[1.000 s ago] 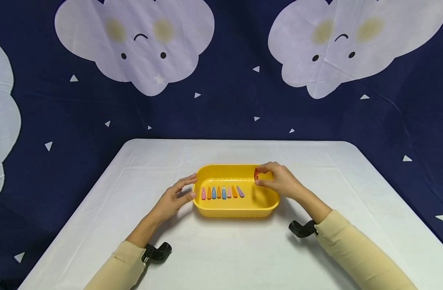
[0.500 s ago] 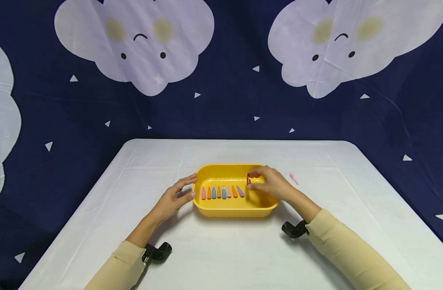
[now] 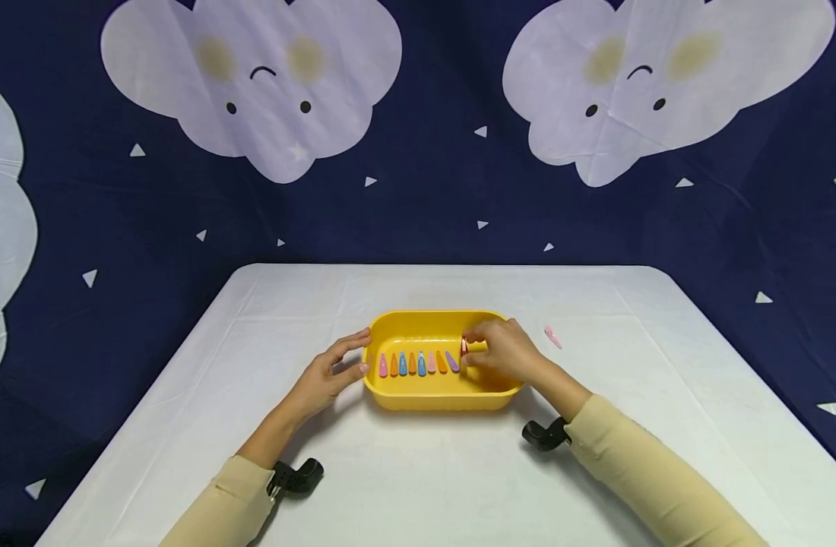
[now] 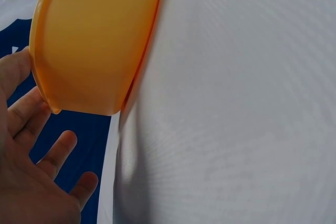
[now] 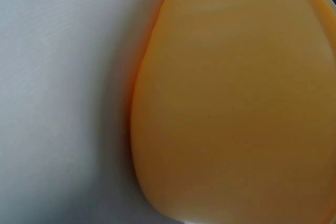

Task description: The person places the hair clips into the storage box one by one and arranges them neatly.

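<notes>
A yellow plastic basin (image 3: pixel 428 403) stands on the table, its outer wall (image 5: pixel 236 103) filling much of the right wrist view. Inside, a row of several snap hair clips (image 3: pixel 413 364) in pink, orange, blue and purple lies on the bottom. My right hand (image 3: pixel 507 351) reaches in over the right side and pinches a red hair clip (image 3: pixel 463 346) between thumb and fingers, just right of the purple clip (image 3: pixel 452 361). My left hand (image 3: pixel 330 374) touches the basin's left end with fingers spread; the left wrist view shows its fingertips at the rim (image 4: pixel 35 51).
A pink hair clip (image 3: pixel 552 336) lies on the white tablecloth (image 3: pixel 418 471) to the right of the basin. Behind the table hangs a dark blue curtain (image 3: pixel 432 220) with clouds. Black wrist cameras sit below both hands.
My right hand has moved left and lower inside the basin with the red hair clip, uncovering the pink clip on the table. The left hand stays at the rim.
</notes>
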The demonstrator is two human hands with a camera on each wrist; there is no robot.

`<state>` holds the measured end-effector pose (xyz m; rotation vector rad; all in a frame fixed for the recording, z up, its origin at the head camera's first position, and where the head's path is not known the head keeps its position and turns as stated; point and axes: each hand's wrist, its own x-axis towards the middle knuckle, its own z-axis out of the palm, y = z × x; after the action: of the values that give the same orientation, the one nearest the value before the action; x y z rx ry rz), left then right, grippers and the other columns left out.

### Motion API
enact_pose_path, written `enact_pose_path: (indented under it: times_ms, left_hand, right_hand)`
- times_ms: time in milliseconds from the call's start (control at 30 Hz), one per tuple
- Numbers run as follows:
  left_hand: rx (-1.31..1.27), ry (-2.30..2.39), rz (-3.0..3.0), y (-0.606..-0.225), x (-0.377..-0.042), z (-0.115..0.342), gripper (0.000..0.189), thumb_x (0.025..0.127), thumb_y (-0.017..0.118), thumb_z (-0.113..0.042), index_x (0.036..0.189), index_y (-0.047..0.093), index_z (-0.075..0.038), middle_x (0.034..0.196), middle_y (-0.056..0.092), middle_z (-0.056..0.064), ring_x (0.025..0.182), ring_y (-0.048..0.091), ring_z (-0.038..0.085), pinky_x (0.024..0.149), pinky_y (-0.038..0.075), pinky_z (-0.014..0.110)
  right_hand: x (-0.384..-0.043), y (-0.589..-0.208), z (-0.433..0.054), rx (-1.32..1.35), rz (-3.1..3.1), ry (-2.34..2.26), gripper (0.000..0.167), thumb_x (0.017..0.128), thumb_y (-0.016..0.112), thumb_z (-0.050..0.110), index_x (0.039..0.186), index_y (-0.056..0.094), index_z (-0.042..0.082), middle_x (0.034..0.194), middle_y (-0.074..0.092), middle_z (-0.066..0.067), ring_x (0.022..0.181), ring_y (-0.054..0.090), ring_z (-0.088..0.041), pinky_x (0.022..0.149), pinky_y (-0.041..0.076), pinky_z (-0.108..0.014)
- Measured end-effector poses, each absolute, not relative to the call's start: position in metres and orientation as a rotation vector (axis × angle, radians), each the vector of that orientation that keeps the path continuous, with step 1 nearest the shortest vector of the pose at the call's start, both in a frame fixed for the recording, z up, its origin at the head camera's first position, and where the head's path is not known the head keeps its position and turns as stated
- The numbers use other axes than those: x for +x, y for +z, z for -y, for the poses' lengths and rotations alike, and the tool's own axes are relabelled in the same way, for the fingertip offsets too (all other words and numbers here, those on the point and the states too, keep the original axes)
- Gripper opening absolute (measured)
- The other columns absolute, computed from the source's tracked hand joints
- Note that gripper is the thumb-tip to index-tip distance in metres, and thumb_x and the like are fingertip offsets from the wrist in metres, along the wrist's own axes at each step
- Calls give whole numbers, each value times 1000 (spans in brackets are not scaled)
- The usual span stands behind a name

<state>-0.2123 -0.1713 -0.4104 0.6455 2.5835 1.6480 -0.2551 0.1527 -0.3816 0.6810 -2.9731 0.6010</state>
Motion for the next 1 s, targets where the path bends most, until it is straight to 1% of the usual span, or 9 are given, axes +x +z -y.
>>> enact_pose_path:
  times_ms: [100,200,267,333,467,567,767,900,1000]
  left_hand:
    - [651,1652,-2578,-410,-212,171,47,91,62,-26,133,51,-9,151,39,2,144,27,29,113,23,61]
    - [654,1655,-2577,-410,-212,172,47,91,62,-25,133,51,-9,151,39,3,144,27,29,113,23,61]
    - [653,1654,-2580,-411,-213,172,46,91,62,-24,134,51,-9,151,39,3,144,27,30,113,23,62]
    - [650,1655,-2582,-411,-213,172,46,91,62,-24,133,51,-9,151,39,3,144,27,30,113,23,62]
    - [652,1657,-2581,-411,-213,172,46,91,62,-24,133,51,-8,150,40,3,143,27,30,112,23,62]
    - [656,1660,-2577,-411,-214,171,46,91,62,-25,133,52,-9,150,40,3,143,27,29,113,23,62]
    - [659,1658,-2579,-411,-214,172,46,91,62,-25,133,51,-8,150,39,4,143,27,30,112,23,62]
    - [666,1646,-2584,-411,-213,172,47,92,62,-25,134,51,-8,151,39,4,143,27,31,112,23,62]
    - [672,1645,-2586,-412,-213,172,47,92,62,-25,134,50,-8,151,39,5,143,27,31,112,23,62]
  right_hand:
    - [-255,-382,-151,670,2987,577,39,77,76,34,108,70,11,107,72,-3,102,64,-22,89,39,-41]
    - [-255,-382,-149,667,3006,543,36,77,76,34,106,71,13,110,72,-3,107,63,-24,101,36,-50]
    - [-255,-381,-148,675,3020,502,33,77,76,34,103,71,15,111,71,-2,109,62,-24,105,31,-57]
    - [-255,-381,-147,676,3031,480,29,77,76,35,100,71,16,110,71,-1,109,62,-25,107,27,-62]
    - [-255,-381,-145,685,3041,427,24,76,76,37,92,71,20,99,72,5,98,64,-20,104,31,-59]
    - [-255,-381,-144,690,3044,377,22,76,76,38,88,70,21,90,71,8,90,62,-17,101,36,-54]
    - [-255,-382,-143,683,3057,300,27,74,77,40,90,70,20,83,68,9,87,60,-15,102,35,-53]
    - [-255,-383,-142,678,3076,266,23,74,77,42,83,68,23,72,63,11,78,55,-13,100,35,-53]
    - [-255,-384,-142,691,3073,227,22,74,76,43,77,65,25,67,57,12,73,51,-12,93,38,-49]
